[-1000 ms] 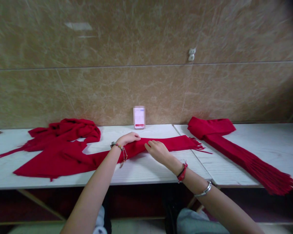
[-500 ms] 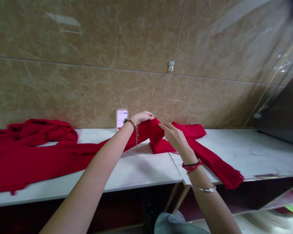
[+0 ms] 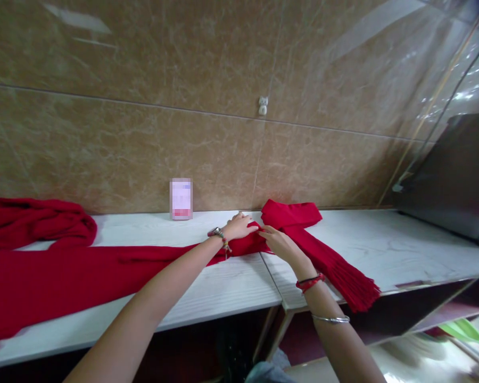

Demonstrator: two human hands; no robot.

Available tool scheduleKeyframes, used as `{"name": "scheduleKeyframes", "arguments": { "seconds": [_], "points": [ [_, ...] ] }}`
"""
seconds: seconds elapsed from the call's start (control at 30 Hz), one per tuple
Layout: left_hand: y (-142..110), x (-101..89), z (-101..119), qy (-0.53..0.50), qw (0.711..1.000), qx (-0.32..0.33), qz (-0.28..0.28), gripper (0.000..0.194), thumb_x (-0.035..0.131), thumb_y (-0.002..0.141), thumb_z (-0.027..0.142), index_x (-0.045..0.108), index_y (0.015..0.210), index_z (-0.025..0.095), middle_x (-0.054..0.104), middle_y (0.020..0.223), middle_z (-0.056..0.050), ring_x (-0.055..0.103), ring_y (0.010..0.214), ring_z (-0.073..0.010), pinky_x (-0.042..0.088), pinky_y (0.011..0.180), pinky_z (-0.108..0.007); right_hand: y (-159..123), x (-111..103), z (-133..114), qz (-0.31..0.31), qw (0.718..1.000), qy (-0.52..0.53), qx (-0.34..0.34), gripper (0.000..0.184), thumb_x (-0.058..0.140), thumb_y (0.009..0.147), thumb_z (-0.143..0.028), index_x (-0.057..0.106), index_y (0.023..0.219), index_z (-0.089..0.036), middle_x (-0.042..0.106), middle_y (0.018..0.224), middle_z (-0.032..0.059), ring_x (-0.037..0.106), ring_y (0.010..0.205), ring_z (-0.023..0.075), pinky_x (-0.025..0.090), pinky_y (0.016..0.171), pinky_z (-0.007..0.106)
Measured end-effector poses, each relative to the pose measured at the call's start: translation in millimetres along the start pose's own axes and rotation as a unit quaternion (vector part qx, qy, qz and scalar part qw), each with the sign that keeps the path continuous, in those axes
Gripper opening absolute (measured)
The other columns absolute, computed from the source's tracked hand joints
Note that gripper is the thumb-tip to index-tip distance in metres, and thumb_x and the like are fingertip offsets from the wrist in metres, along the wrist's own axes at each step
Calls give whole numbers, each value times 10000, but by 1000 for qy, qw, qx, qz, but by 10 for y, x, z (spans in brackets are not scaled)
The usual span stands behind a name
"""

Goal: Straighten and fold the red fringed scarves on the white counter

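A long red knitted scarf (image 3: 104, 268) stretches along the white counter from the left edge to the middle. Its folded part and fringed end (image 3: 355, 287) lie to the right, the fringe reaching the counter's front edge. My left hand (image 3: 238, 227) is closed on the scarf's upper edge near the middle, low over the counter. Close beside it, my right hand (image 3: 282, 246) pinches the same stretch of cloth, fingertips almost meeting the left ones. Both hands partly hide the cloth between them. Another bunched mass of red cloth (image 3: 40, 223) lies at the back left.
A phone (image 3: 181, 199) with a blurred screen leans upright against the tiled wall (image 3: 143, 143). The white counter (image 3: 415, 239) has a seam near the middle and open shelves below. A dark appliance (image 3: 455, 175) stands at the right; a green object (image 3: 461, 330) shows low right.
Both hands have lowered the raised part of the scarf toward the counter. The phone, partly covered by my left wrist before, now shows fully. The view has shifted slightly to the right.
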State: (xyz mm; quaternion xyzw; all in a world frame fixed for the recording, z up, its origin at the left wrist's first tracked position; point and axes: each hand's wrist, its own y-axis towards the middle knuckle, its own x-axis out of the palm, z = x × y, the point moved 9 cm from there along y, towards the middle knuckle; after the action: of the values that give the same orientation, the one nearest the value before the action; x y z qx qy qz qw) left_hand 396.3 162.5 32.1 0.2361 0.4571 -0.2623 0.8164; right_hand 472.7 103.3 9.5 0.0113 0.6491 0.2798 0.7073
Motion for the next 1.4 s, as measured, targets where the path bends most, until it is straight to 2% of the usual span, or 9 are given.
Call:
{"name": "scheduleKeyframes", "arguments": {
  "seconds": [0.1, 0.17, 0.3, 0.5, 0.6, 0.73, 0.97, 1.23, 1.4],
  "points": [
    [-422, 97, 32, 129, 989, 64, -15, 698, 555, 729, 514, 336, 1315, 205, 299, 1392, -139, 289, 1256, -313, 290, 978, -416, 4, 63, 17, -10, 1000, -6, -7, 414, 395, 809, -35, 527, 1184, -151, 556, 1181, 126, 557, 1023, 165, 464, 884, 277],
    [-688, 134, -51, 182, 980, 72, -23, 727, 562, 746, 376, 238, 1367, 181, 197, 1442, -140, 189, 1309, -296, 243, 1018, -417, 7, 84, 29, -8, 1000, -4, -9, 425, 389, 815, -38, 508, 1207, -152, 547, 1200, 120, 544, 1050, 162, 449, 909, 282],
    [-987, 184, -270, 230, 971, 56, -32, 629, 351, 771, 59, 225, 1379, 159, 164, 1462, -108, 144, 1335, -225, 213, 1049, -375, -9, 111, 33, 5, 1000, 15, -22, 433, 381, 806, -21, 522, 1197, -141, 519, 1242, 126, 512, 1104, 166, 437, 933, 291],
    [-998, 180, -258, 269, 961, 62, -5, 554, 309, 803, 36, 289, 1350, 124, 264, 1423, -141, 258, 1302, -224, 301, 1024, -349, -46, 50, 41, 33, 998, 46, -29, 436, 366, 794, -16, 546, 1174, -134, 538, 1226, 125, 494, 1132, 174, 419, 960, 316],
    [-958, 23, -222, 301, 951, 66, 7, 538, 254, 799, -28, 372, 1298, 137, 374, 1365, -142, 369, 1246, -205, 379, 972, -334, -31, 4, 96, 50, 996, 76, -5, 450, 360, 777, -12, 570, 1147, -158, 566, 1192, 104, 539, 1076, 170, 434, 944, 322],
    [-969, -248, -187, 315, 941, 106, 69, 497, 299, 800, -37, 427, 1246, 142, 422, 1336, -127, 349, 1258, -196, 356, 1002, -340, -11, 2, 75, 73, 992, 99, -20, 414, 371, 788, -32, 587, 1123, -144, 593, 1149, 104, 561, 1040, 171, 447, 925, 309],
    [-1108, 194, -258, 250, 956, 149, -28, 653, 290, 716, -84, 304, 1338, 115, 250, 1431, -120, 220, 1313, -168, 270, 1051, -325, -31, 101, 107, 46, 995, 87, -24, 395, 407, 747, -4, 637, 1039, -140, 628, 1083, 111, 584, 995, 191, 455, 906, 318],
    [-1125, -140, -67, 195, 972, 125, 31, 723, 271, 662, -96, 265, 1355, 108, 217, 1449, -94, 179, 1322, -116, 204, 1072, -261, -48, -35, 232, 89, 982, 168, 9, 401, 387, 761, -49, 636, 1059, -147, 638, 1084, 90, 567, 1035, 194, 416, 946, 336],
    [-1225, 236, -180, 223, 964, 117, -88, 712, 320, 683, -65, 279, 1354, 169, 215, 1452, -61, 173, 1329, -178, 206, 1066, -387, -79, 55, 196, 16, 985, 175, 1, 442, 419, 702, -20, 643, 1055, -162, 617, 1126, 88, 552, 1058, 200, 413, 943, 325]
  ]
}}
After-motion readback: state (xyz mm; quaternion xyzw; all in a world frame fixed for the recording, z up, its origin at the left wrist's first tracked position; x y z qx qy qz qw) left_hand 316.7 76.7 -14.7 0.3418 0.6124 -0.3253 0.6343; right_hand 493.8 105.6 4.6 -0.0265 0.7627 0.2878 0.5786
